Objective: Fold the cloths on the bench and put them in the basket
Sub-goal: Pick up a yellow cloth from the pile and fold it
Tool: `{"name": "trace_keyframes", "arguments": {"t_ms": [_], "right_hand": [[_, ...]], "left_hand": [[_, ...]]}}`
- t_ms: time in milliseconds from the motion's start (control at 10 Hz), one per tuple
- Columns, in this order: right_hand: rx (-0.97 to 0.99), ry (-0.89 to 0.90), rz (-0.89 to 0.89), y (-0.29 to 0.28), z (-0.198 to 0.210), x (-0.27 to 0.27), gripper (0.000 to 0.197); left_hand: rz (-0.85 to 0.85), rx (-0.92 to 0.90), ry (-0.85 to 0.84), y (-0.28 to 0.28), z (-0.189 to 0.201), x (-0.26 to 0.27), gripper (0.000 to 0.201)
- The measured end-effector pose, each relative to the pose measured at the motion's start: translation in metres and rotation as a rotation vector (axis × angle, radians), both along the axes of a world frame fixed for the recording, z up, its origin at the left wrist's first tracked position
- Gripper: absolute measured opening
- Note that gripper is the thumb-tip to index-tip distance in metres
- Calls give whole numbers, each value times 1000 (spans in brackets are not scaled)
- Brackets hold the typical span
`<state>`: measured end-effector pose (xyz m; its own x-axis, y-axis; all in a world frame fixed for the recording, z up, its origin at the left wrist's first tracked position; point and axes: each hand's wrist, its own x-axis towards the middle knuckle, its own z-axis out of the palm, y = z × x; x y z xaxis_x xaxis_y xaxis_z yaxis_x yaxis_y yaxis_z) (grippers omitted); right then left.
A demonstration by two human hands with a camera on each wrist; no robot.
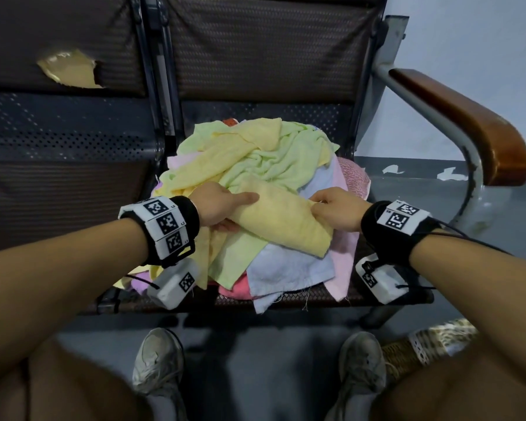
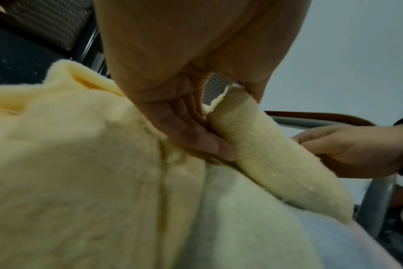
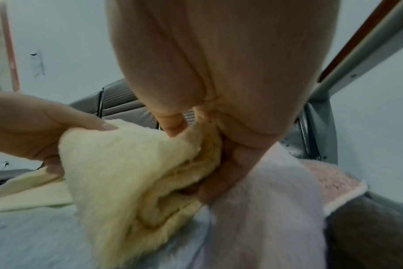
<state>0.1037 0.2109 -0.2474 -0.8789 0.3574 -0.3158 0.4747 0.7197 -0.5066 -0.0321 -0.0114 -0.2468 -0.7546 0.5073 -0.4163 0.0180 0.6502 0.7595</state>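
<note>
Head view: the bench [image 1: 73, 183] ran across the frame, and its right seat carried a loose pile of cloths [image 1: 255, 165] in yellow, light green, pale blue and pink. A folded yellow cloth [image 1: 281, 220] lay on the near part of the pile, held at both ends. The left hand [image 1: 222, 206] gripped its end at the 9 o'clock side, thumb on top and fingers curled beneath; the left wrist view showed the same, thumb [image 2: 253, 85] pressing one face and fingers [image 2: 196, 140] the other. The right hand [image 1: 337, 212] pinched the opposite end at the 3 o'clock side; in the right wrist view its fingers [image 3: 219, 178] were curled into the layered edge of the fold. A pale blue cloth [image 1: 289, 275] lay under the yellow one toward 6 o'clock, its corner overhanging the seat's front edge. A wooden armrest [image 1: 468, 123] stood at 2 o'clock from the pile. A woven basket [image 1: 431, 347] sat on the floor at 5 o'clock, partly hidden by the right forearm, its contents not visible.
</note>
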Motion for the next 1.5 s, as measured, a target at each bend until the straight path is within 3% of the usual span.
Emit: {"name": "trace_keyframes", "arguments": {"t_ms": [100,200,300,400,500,600,700,900,1000,1100,1200,1300,1400,1500], "right_hand": [[47,2,18,-4,13,2,40],[-149,214,7,-16,35,7,72],[-247,339,-49,-27,65,22,66],[-346,405,-110,-23,88,47,33],[-513,517,-246,-1,99,85,26],[-627,587,-404,32,100,138,33],[-629,607,-570,72,84,205,34],[-554,684,-1079,136,12,355,21],[-490,636,-1271,144,-35,414,27],[-474,481,-1370,141,-89,459,34],[-494,330,-1419,135,-141,487,25],[-549,204,-1381,129,-190,497,19],[-617,150,-1351,130,-235,494,25],[-730,111,-1417,140,-271,486,37]], "left_hand": [[61,248,0,7,10,9,40],[17,488,-40,16,31,27,29],[-84,629,-20,28,58,46,29],[-89,737,-65,47,81,65,37],[-198,693,-182,70,85,90,51],[-476,504,-261,105,66,128,47],[-628,433,-299,158,41,179,38],[-750,183,-463,280,-18,311,36],[-787,14,-468,318,-54,373,37],[-897,-205,-557,339,-94,419,47],[-986,-374,-471,354,-130,451,31],[-1121,-492,-260,370,-168,471,36],[-1109,-581,-231,379,-216,470,40],[-1082,-692,-256,382,-241,465,49]]}}
